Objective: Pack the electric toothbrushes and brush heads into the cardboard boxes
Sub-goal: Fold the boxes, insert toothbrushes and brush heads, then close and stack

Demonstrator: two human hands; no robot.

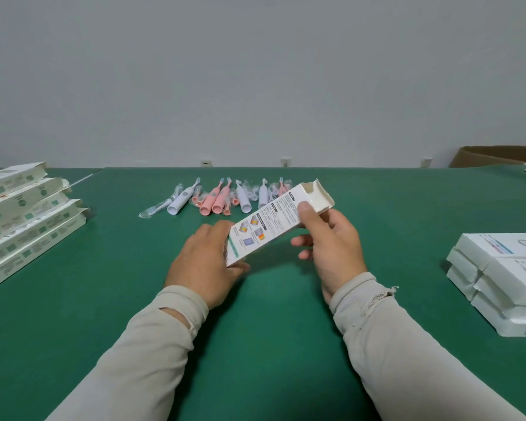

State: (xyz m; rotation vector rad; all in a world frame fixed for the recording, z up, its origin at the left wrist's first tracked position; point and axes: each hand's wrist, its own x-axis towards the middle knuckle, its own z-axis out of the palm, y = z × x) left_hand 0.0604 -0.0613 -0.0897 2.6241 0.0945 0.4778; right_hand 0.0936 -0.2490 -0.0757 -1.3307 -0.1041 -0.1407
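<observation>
Two hands on one box (278, 221): your left hand (205, 262) grips the lower end, your right hand (328, 241) pinches near the open top, flaps up. You hold it tilted above the green table (271, 314); white card, printed panel with colour diagrams facing you. Toothbrushes (225, 197) lie in a row beyond it: about three pink, four white, plus bagged brush heads. Five flat boxes (25, 214) stacked left, roughly four closed boxes (504, 278) right.

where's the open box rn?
In the head view the open box is centre frame, held tilted above the green table between the left hand and right hand, just in front of the toothbrushes.
</observation>
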